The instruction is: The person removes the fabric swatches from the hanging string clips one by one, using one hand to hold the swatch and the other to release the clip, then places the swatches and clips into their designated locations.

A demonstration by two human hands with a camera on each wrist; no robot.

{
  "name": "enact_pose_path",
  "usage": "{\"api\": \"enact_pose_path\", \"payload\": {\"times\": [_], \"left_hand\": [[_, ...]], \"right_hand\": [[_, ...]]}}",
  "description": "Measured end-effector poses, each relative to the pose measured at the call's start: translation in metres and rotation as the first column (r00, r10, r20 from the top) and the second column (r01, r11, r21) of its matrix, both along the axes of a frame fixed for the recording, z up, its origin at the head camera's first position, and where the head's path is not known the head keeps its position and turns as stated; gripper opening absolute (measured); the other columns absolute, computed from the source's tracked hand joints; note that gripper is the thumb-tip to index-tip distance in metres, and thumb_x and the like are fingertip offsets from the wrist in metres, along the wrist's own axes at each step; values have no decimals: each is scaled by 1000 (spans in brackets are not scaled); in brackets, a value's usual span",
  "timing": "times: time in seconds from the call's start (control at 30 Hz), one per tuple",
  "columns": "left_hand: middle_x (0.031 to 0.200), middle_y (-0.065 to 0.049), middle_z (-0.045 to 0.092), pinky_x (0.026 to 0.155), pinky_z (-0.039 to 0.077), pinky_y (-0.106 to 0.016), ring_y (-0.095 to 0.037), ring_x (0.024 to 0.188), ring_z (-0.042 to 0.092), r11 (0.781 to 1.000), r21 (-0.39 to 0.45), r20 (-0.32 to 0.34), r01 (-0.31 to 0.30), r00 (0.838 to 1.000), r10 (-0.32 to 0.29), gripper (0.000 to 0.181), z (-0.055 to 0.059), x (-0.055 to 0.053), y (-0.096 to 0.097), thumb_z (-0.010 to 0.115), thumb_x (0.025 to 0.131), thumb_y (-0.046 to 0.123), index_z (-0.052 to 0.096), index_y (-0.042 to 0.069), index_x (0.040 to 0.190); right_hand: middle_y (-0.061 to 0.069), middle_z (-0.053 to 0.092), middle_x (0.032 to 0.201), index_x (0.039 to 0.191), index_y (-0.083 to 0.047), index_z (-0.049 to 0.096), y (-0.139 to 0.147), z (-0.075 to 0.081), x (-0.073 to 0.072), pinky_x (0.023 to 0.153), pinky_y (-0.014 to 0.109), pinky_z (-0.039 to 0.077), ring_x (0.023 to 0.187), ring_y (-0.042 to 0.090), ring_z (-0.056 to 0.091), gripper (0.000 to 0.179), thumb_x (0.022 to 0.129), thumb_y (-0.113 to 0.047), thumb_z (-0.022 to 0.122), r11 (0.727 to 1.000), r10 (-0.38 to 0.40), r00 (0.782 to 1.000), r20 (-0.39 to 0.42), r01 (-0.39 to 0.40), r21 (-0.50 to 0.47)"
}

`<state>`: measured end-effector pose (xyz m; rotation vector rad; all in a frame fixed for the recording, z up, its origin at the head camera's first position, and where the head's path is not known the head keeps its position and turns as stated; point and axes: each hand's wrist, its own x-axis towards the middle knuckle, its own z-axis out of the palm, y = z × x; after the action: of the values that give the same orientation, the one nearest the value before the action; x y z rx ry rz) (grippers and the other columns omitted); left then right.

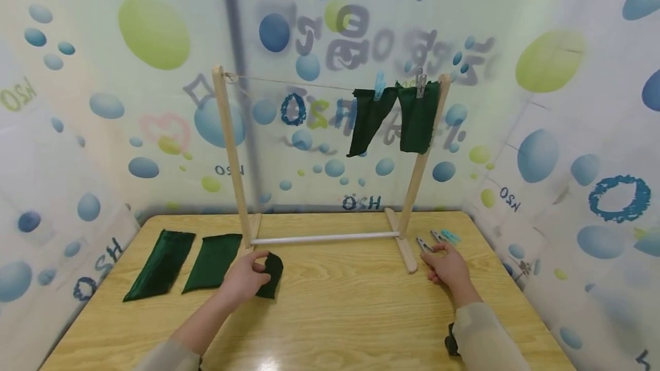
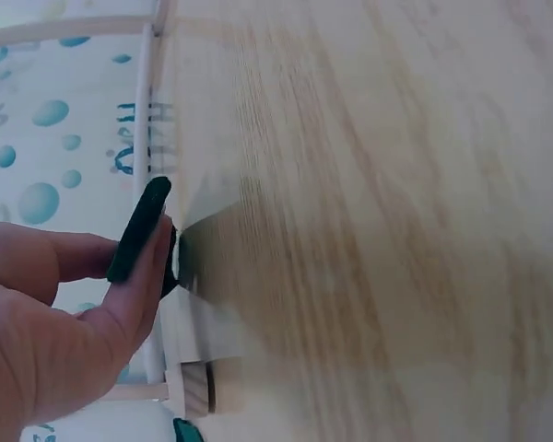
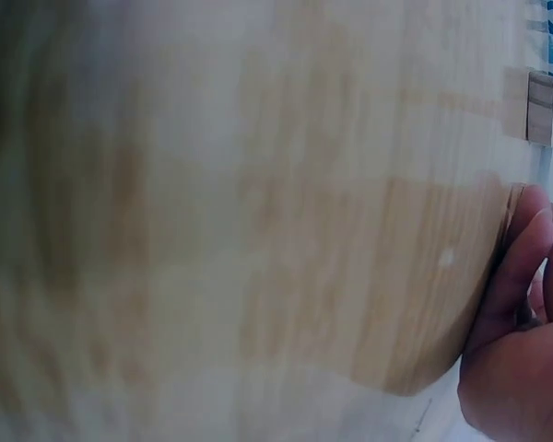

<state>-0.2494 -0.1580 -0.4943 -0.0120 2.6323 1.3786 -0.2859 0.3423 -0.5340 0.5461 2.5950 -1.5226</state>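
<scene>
My left hand pinches a small dark green cloth between thumb and fingers, just above the table. In the left wrist view the folded edge of this cloth sticks out past the fingertips. At the right, my right hand has its fingertips at a grey clothespin and appears to pinch it. A second grey clothespin and a light blue one lie just beyond. The right wrist view shows the curled fingers low at the table, with the clothespin mostly hidden.
A wooden rack with a string stands at the table's back. Two green cloths hang from it at the right, held by a blue and a grey clothespin. Two flat green cloths lie at the left.
</scene>
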Motion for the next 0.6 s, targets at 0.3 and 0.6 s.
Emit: {"api": "enact_pose_path", "payload": {"times": [0.3,0.6], "left_hand": [[69,-5,56,49,40,-29,-11,48,40,983,-158,-93,89,990,-105,71,-19,-9,-2,70,97,-1,42,-10,161],[129,-33,64,54,51,-40,-27,73,65,849,-529,-151,17,982,-114,61,-4,3,8,87,96,21,64,3,150]], "right_hand": [[3,65,74,146,-1,48,0,-5,-5,52,25,56,53,11,67,57,105,-32,74,1000,-4,1000,-13,4,10],[3,65,73,146,-1,47,2,-5,-5,51,25,56,53,11,67,59,105,-32,75,1000,-6,1000,1,6,14]]}}
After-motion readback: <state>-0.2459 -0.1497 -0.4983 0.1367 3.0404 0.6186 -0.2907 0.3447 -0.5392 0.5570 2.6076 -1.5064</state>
